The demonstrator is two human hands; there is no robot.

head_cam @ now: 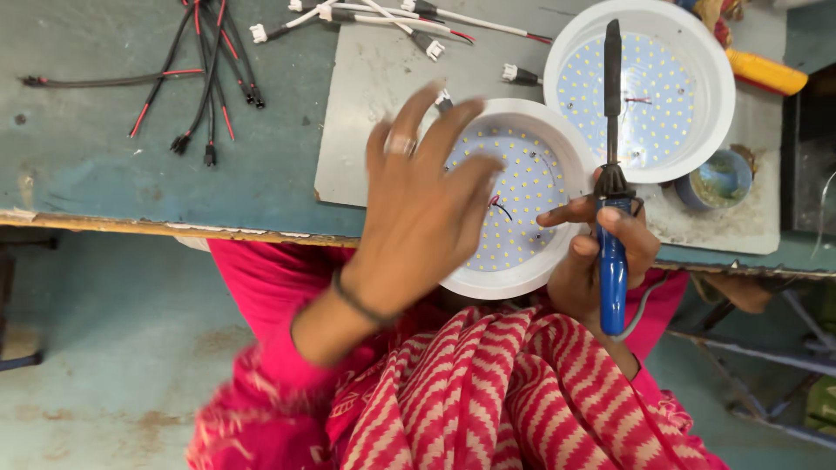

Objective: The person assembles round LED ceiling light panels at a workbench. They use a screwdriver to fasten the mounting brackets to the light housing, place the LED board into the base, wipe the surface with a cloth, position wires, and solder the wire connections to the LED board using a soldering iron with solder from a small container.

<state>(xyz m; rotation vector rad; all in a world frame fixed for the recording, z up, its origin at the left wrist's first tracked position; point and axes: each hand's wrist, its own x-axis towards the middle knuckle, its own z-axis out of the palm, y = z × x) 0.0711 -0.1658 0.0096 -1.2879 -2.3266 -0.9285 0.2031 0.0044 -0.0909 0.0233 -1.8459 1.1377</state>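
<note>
My left hand [422, 204] is spread wide, fingers apart, over the left side of a round white lamp housing [557, 265] whose inside is dotted with small yellow light chips. It wears a ring and a dark wristband and holds nothing. My right hand [601, 252] grips the blue handle of a soldering iron [612, 104], whose dark shaft points away from me across a second round white lamp housing [697, 43]. A short red and black wire [498, 205] lies on the near lamp's board.
A grey sheet [366, 87] lies under the lamps on a worn blue-green bench [87, 157]. Black and red cables [209, 78] lie at the left, white-plug leads [418, 26] at the back. A small round tin [718, 178] and a yellow tool [766, 71] sit at the right.
</note>
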